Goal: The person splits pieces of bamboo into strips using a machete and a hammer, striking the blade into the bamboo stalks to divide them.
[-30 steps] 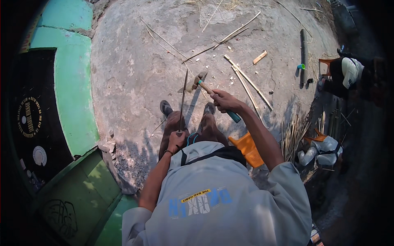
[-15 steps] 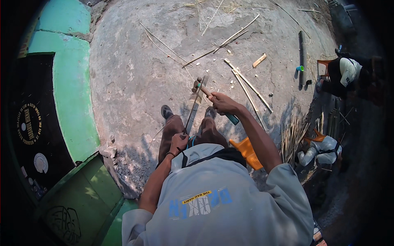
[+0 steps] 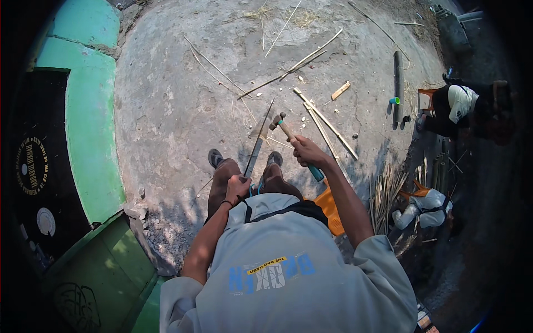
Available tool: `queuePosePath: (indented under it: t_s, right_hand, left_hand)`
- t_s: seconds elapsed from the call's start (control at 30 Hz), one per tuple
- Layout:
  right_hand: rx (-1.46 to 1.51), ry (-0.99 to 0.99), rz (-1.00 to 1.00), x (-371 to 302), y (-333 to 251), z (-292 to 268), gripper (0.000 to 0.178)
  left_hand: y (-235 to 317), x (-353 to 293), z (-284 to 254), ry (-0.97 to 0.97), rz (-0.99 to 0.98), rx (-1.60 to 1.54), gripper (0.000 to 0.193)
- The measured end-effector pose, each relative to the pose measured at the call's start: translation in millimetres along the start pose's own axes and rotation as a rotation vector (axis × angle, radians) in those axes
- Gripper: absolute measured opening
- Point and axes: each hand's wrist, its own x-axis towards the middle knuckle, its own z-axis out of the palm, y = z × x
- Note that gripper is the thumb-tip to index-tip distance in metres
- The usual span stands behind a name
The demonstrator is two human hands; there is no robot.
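My left hand (image 3: pixel 237 188) is closed round the near end of a long, dark, narrow blade (image 3: pixel 260 140), which points away from me between my feet. A tan piece that looks like bamboo (image 3: pixel 256 134) shows beside the blade; whether they touch I cannot tell. My right hand (image 3: pixel 308 152) grips a hammer (image 3: pixel 286 130) by its handle, wood-coloured near the head and green at the butt. The metal head is held to the right of the blade, apart from it. Fingers of the left hand cover the blade's handle.
Split bamboo strips (image 3: pixel 327 125) and a short tan block (image 3: pixel 340 90) lie on the concrete. An orange plastic chair (image 3: pixel 328 210) stands by my right side, near a bundle of sticks (image 3: pixel 387 197). Two people (image 3: pixel 463 104) sit at the right. A green wall (image 3: pixel 91 139) borders the left.
The hammer has come away from the blade toward the right. The blade has turned and now shows more nearly edge-on. The whole view has shifted slightly.
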Motion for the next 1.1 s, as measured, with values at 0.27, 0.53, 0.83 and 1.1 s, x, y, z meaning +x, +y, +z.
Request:
queuePosePath:
  t_s: [0.27, 0.53, 0.83, 1.1]
  right_hand:
    - [-0.473, 0.757, -0.676, -98.4, -78.0, -0.3, 0.032]
    - [-0.828, 0.652, -0.942, -54.0, -7.4, 21.6, 0.022]
    - [-0.765, 0.574, -0.786, -82.4, -51.0, 43.5, 0.019]
    - [-0.915, 0.641, -0.699, -3.4, -1.4, -26.7, 0.016]
  left_hand:
    - [41.5, 11.2, -0.8, 0.037, -0.007, 0.027, 0.036]
    - [71.7, 39.6, -5.8, -0.015, 0.003, 0.096, 0.037]
    - [75.8, 40.5, 6.6, -0.05, -0.088, 0.189, 0.036]
    - [104.5, 52.4, -7.4, -0.13, -0.18, 0.108, 0.038]
